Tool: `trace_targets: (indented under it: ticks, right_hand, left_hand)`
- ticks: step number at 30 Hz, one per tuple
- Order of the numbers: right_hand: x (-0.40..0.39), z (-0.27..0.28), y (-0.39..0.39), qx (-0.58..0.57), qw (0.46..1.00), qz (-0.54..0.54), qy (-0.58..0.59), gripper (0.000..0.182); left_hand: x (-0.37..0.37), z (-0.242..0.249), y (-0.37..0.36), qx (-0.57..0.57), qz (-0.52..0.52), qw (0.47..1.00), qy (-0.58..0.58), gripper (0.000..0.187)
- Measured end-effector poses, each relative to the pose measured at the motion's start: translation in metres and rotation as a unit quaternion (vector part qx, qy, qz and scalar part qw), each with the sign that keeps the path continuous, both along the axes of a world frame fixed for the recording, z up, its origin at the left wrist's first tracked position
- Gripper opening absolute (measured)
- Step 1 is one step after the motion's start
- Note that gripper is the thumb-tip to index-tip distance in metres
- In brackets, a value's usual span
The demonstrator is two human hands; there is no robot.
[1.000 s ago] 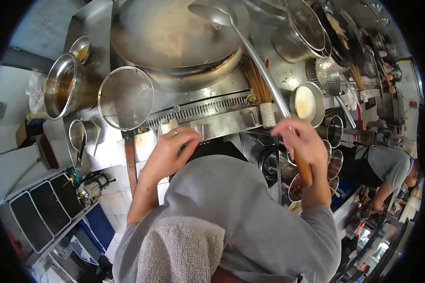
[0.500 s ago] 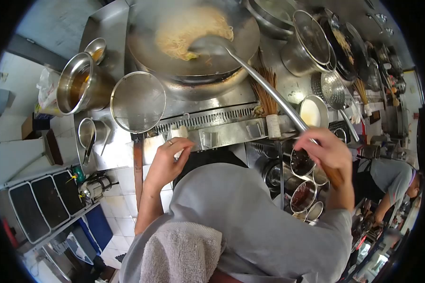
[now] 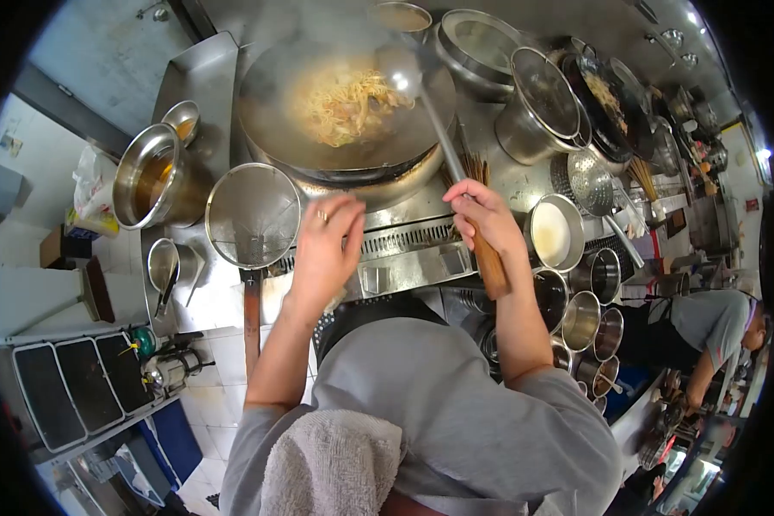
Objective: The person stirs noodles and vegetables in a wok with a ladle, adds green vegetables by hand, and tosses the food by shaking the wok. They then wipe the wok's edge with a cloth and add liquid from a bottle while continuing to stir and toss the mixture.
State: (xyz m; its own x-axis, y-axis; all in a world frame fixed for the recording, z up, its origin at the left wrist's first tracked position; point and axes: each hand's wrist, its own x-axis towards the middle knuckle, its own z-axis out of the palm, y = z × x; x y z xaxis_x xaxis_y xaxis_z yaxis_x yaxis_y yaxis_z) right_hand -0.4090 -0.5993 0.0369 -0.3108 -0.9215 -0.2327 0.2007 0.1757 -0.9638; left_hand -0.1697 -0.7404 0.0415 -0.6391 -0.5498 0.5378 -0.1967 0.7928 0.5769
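In the head view, noodles [image 3: 340, 112] with bits of greens lie in the large steaming wok [image 3: 271, 112]. My right hand [image 3: 483, 219] is closed round the handle of the long metal ladle [image 3: 443, 138], near its wooden end. The ladle's bowl is over the wok's right side, beside the noodles, partly veiled by steam. My left hand [image 3: 328, 245], slightly blurred, is raised below the wok's front edge, with loosely curled fingers apart and nothing seen in them. Just left of it rests a round mesh strainer [image 3: 254, 215] with a wooden handle.
Left of the strainer stand a pot of amber liquid [image 3: 150, 176] and a small pot [image 3: 163, 258]. A bowl of white liquid [image 3: 550, 230], a perforated ladle [image 3: 590, 182] and several pots are at the right. A co-worker [image 3: 714, 331] bends over at the far right.
My right hand has moved left and up with the ladle, whose bowl has shifted right of the noodles. My left hand has risen towards the wok and moved slightly right. The view has shifted slightly.
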Motion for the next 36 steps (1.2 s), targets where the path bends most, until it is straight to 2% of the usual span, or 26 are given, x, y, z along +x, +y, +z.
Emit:
trace_targets:
  ticks: [3,4,5,7,9,11,14,16,17,20,25,28,29,32,33,36]
  right_hand:
    - [0.004,0.001,-0.006,0.002,1.000,0.011,-0.024,0.011]
    - [0.018,0.015,-0.006,0.056,0.997,0.008,0.059,0.011]
    - [0.022,0.017,-0.003,0.044,0.996,0.022,0.071,0.012]
    - [0.019,0.020,-0.001,0.043,0.995,0.050,0.069,0.013]
    - [0.007,0.027,0.005,0.065,0.994,0.076,0.045,0.013]
    - [0.004,0.022,0.000,0.093,0.988,0.076,0.094,0.013]
    - [0.023,0.024,0.003,0.101,0.982,0.067,0.145,0.013]
    - [0.024,0.029,0.012,0.070,0.983,0.105,0.136,0.013]
    - [0.022,0.035,0.017,0.088,0.988,0.108,0.070,0.012]
    - [0.001,0.025,0.009,0.074,0.990,0.119,-0.007,0.011]
    - [0.014,0.033,0.004,0.093,0.985,0.121,0.085,0.010]
    - [-0.001,0.029,-0.005,0.098,0.987,0.111,0.056,0.010]
    - [-0.004,0.029,-0.006,0.088,0.990,0.103,0.039,0.009]
    - [-0.012,0.020,-0.011,0.040,0.993,0.084,0.074,0.011]
    - [-0.015,0.020,-0.019,0.032,0.989,0.073,0.123,0.011]
    - [-0.029,0.022,-0.059,0.042,0.977,0.038,0.206,0.012]
  left_hand:
    - [-0.030,0.007,-0.023,-0.073,0.045,0.996,0.020,0.014]
    - [-0.035,0.007,-0.028,-0.081,0.053,0.995,0.016,0.012]
    - [-0.040,0.005,-0.033,-0.089,0.058,0.994,0.010,0.010]
    - [-0.052,-0.008,-0.040,-0.050,0.024,0.998,-0.020,0.008]
    - [-0.064,-0.029,-0.052,-0.041,-0.020,0.997,-0.061,0.021]
    - [-0.068,-0.044,-0.056,-0.009,-0.017,0.998,-0.059,0.023]
    - [-0.064,-0.039,-0.044,0.000,-0.002,0.999,-0.048,0.025]
    - [-0.067,-0.022,-0.035,-0.010,0.007,1.000,-0.014,0.025]
    - [-0.071,-0.018,-0.038,-0.015,0.011,1.000,-0.019,0.026]
    - [-0.069,-0.032,-0.037,0.012,0.012,0.998,-0.055,0.026]
    - [-0.069,-0.024,-0.038,0.003,0.005,0.999,-0.041,0.025]
    - [-0.069,-0.019,-0.035,0.007,0.010,0.999,-0.049,0.025]
    - [-0.068,-0.019,-0.036,0.007,0.011,0.997,-0.078,0.018]
    - [-0.062,-0.015,-0.031,0.022,-0.001,0.999,-0.029,0.013]
    - [-0.058,-0.012,-0.021,0.001,0.035,0.999,0.007,0.020]
    - [-0.029,0.015,0.008,-0.023,0.029,0.997,0.064,0.023]
